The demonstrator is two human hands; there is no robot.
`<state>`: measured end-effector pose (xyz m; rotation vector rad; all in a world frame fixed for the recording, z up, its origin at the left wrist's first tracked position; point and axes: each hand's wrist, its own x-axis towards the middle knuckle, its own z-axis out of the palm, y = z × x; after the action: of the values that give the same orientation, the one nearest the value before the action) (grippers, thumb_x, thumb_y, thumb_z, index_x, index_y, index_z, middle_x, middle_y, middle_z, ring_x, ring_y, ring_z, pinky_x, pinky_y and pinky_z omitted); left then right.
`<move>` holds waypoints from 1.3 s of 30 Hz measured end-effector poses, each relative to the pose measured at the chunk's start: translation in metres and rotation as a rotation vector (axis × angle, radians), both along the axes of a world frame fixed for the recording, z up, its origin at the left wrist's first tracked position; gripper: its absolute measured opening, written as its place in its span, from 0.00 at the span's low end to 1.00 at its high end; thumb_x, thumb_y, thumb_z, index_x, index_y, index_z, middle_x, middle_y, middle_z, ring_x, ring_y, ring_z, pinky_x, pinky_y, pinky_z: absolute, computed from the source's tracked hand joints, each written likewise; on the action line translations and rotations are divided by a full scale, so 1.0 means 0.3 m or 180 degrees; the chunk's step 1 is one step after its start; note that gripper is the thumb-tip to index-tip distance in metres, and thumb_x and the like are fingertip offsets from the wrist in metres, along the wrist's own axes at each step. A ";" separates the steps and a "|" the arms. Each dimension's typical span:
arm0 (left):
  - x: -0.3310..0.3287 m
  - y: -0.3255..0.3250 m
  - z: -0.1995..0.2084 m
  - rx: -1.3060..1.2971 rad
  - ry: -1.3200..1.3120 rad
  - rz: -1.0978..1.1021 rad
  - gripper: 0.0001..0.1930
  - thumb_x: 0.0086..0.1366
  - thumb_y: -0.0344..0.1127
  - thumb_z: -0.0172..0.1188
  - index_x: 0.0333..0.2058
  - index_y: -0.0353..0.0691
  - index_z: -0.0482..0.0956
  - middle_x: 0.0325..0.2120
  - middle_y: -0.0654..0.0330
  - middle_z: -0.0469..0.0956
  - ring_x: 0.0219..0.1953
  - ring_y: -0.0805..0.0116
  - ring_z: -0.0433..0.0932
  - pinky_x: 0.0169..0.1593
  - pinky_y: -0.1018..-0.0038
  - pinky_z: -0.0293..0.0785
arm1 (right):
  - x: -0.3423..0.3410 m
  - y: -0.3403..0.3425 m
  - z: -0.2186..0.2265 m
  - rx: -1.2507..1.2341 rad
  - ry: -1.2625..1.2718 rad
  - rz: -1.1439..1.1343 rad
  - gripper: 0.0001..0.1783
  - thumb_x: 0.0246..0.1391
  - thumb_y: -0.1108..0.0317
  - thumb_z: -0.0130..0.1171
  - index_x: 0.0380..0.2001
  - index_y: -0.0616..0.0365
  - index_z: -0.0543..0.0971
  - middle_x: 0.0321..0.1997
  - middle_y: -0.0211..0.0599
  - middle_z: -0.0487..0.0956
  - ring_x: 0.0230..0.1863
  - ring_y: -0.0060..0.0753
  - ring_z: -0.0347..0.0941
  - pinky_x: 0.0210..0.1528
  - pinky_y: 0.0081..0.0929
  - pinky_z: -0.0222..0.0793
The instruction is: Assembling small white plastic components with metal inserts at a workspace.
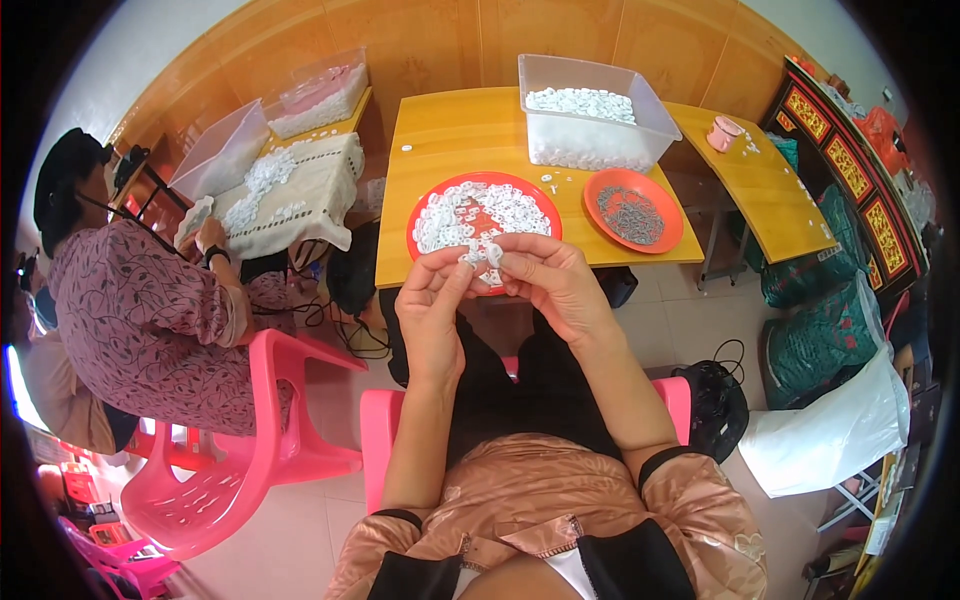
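My left hand [435, 300] and my right hand [555, 285] meet near the table's front edge. Thumbs and fingers of both are pinched on a small white plastic piece [482, 256]; its exact kind is too small to make out. Just beyond and partly beneath my fingers is a red round tray [556, 212], spread with many similar white pieces [440, 215]. To its right, an orange-red plate [676, 238] holds a heap of small grey metal-looking parts [632, 214].
A clear plastic bin [650, 100] full of white pieces stands at the table's back. At left, another person [150, 310] works at a cloth-covered table [320, 200]. Pink chairs [270, 400], a pink cup [724, 134], a white sack [830, 420] and green bags [820, 340] surround me.
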<state>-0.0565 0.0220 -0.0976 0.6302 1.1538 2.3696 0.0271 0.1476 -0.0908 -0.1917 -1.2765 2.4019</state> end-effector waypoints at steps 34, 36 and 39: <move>0.029 -0.001 0.018 -0.0448 0.0746 0.0374 0.07 0.60 0.22 0.55 0.39 0.30 0.74 0.29 0.59 0.78 0.29 0.78 0.77 0.35 0.86 0.71 | 0.001 -0.016 0.013 0.0418 0.0065 -0.0296 0.13 0.50 0.77 0.59 0.41 0.66 0.76 0.38 0.35 0.78 0.40 0.21 0.74 0.44 0.17 0.70; 0.029 0.002 0.015 -0.0417 0.0781 0.0384 0.07 0.60 0.22 0.56 0.38 0.30 0.74 0.29 0.59 0.78 0.29 0.78 0.77 0.34 0.86 0.71 | 0.001 -0.018 0.015 0.0469 0.0102 -0.0330 0.13 0.50 0.77 0.59 0.41 0.66 0.76 0.38 0.36 0.78 0.40 0.21 0.74 0.44 0.17 0.70; 0.031 0.006 0.013 -0.0405 0.0870 0.0431 0.07 0.60 0.22 0.56 0.38 0.30 0.74 0.29 0.59 0.78 0.29 0.78 0.77 0.34 0.86 0.70 | -0.002 -0.021 0.012 0.0682 0.0124 -0.0441 0.12 0.50 0.78 0.59 0.40 0.67 0.76 0.37 0.36 0.78 0.40 0.22 0.74 0.44 0.17 0.70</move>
<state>-0.0472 0.0237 -0.0937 0.8768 1.4941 2.3482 0.0265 0.1414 -0.0870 -0.1638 -1.4414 2.1261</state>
